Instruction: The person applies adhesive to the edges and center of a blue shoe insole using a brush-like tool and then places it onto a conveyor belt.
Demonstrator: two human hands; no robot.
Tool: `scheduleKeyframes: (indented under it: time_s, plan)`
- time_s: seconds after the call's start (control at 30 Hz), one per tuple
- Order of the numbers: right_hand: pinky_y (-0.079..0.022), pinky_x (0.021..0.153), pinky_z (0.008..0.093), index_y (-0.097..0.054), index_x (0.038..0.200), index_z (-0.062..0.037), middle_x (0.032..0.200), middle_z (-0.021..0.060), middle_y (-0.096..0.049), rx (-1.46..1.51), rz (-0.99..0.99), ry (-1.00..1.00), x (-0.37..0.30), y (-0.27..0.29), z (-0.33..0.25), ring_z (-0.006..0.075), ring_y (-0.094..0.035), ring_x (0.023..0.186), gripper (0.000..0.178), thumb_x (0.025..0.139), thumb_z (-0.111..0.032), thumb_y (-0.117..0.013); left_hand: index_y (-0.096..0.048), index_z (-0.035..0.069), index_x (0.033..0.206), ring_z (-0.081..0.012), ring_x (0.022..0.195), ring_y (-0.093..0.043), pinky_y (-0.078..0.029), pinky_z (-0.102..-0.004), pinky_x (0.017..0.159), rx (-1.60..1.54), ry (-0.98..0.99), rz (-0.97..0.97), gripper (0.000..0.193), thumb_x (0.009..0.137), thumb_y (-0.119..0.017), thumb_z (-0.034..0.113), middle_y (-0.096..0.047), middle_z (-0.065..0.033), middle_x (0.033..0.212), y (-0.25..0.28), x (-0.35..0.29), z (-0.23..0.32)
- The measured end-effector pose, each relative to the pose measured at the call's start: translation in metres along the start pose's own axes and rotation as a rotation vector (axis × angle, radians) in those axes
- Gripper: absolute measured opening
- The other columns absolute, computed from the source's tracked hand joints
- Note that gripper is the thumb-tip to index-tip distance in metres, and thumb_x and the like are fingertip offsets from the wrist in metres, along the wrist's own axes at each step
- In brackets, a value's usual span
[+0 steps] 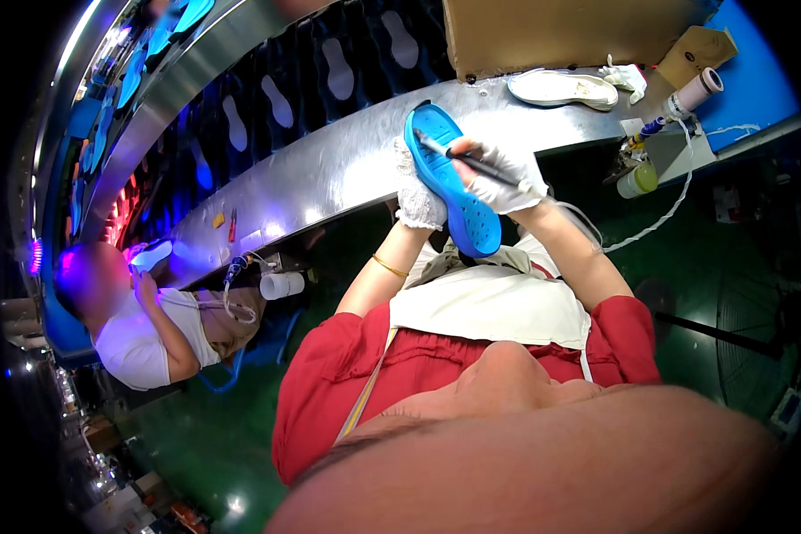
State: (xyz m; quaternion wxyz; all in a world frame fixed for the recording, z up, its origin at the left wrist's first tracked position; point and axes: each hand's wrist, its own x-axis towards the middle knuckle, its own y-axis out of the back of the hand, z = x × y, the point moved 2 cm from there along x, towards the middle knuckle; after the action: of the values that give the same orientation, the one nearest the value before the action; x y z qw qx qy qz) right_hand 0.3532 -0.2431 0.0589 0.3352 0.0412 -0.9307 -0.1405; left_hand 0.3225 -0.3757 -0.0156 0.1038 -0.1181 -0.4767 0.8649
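Note:
A bright blue shoe sole (473,222) is held up in front of me, its hollow inner side facing me. My left hand (418,191), in a white knit glove, is closed round the sole's left edge. In my right hand (512,178), also gloved with bare fingertips showing, is a slim black and silver pen-like brush (482,165). Its tip lies over the inside of the sole near the upper end; whether it touches cannot be made out. A pale tube (645,233) runs from near my right wrist toward the bench's right end.
A metal bench (329,169) edges a conveyor carrying pale soles (338,69). On its right are a white sole (561,90), a crumpled glove (630,78), a cardboard panel (543,40) and a cylindrical container (699,89). A co-worker (151,329) sits at left; a fan (756,329) stands right.

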Motion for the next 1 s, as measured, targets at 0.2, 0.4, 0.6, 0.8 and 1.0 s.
scheduleKeyframes:
  time_s: [0.2, 0.4, 0.6, 0.8, 1.0]
  plan:
    - [-0.05, 0.066, 0.0277, -0.064, 0.088, -0.0063, 0.077, 0.0072, -0.065, 0.012, -0.051, -0.109, -0.01, 0.001, -0.006, 0.0146, -0.063, 0.068, 0.013, 0.076, -0.005, -0.07, -0.043, 0.005, 0.134, -0.0311, 0.11, -0.055, -0.045, -0.0443, 0.098, 0.024, 0.042, -0.004, 0.084, 0.083, -0.043, 0.073, -0.054, -0.0157, 0.126, 0.006, -0.005, 0.012]
    - [-0.051, 0.07, 0.026, -0.065, 0.088, -0.0039, 0.083, 0.0061, -0.067, 0.077, -0.128, -0.119, -0.027, 0.007, -0.004, 0.0119, -0.063, 0.072, 0.012, 0.077, -0.004, -0.071, -0.043, 0.005, 0.135, -0.0328, 0.112, -0.055, -0.043, -0.0455, 0.1, 0.087, 0.126, -0.078, 0.087, 0.083, -0.04, 0.075, -0.054, -0.0163, 0.127, 0.002, -0.013, 0.018]
    - [-0.052, 0.07, 0.0257, -0.063, 0.084, -0.0012, 0.085, 0.0097, -0.068, 0.123, -0.034, -0.349, -0.05, 0.029, 0.012, 0.0124, -0.064, 0.072, 0.009, 0.079, -0.005, -0.069, -0.038, 0.009, 0.138, -0.0248, 0.111, -0.056, -0.049, -0.0395, 0.094, 0.333, 0.354, -0.198, 0.088, 0.082, -0.032, 0.075, -0.052, -0.0111, 0.131, 0.011, -0.04, -0.006]
    - [-0.05, 0.061, 0.0233, -0.064, 0.09, -0.0016, 0.085, 0.0082, -0.065, 0.357, -0.029, -0.483, -0.043, 0.018, 0.017, 0.01, -0.061, 0.066, 0.011, 0.083, -0.009, -0.069, -0.036, 0.011, 0.139, -0.0283, 0.111, -0.055, -0.046, -0.0436, 0.097, 0.138, 0.175, -0.115, 0.09, 0.081, -0.031, 0.079, -0.052, -0.0128, 0.129, 0.013, -0.006, -0.011]
    - [-0.048, 0.062, 0.0227, -0.069, 0.091, -0.0034, 0.078, 0.0046, -0.065, 0.334, -0.112, -0.335, -0.026, 0.014, 0.006, 0.0083, -0.059, 0.066, 0.014, 0.08, -0.011, -0.072, -0.038, 0.012, 0.138, -0.0289, 0.109, -0.056, -0.046, -0.046, 0.097, -0.063, -0.017, -0.173, 0.097, 0.075, -0.027, 0.085, -0.055, -0.0121, 0.125, 0.011, 0.026, -0.001]
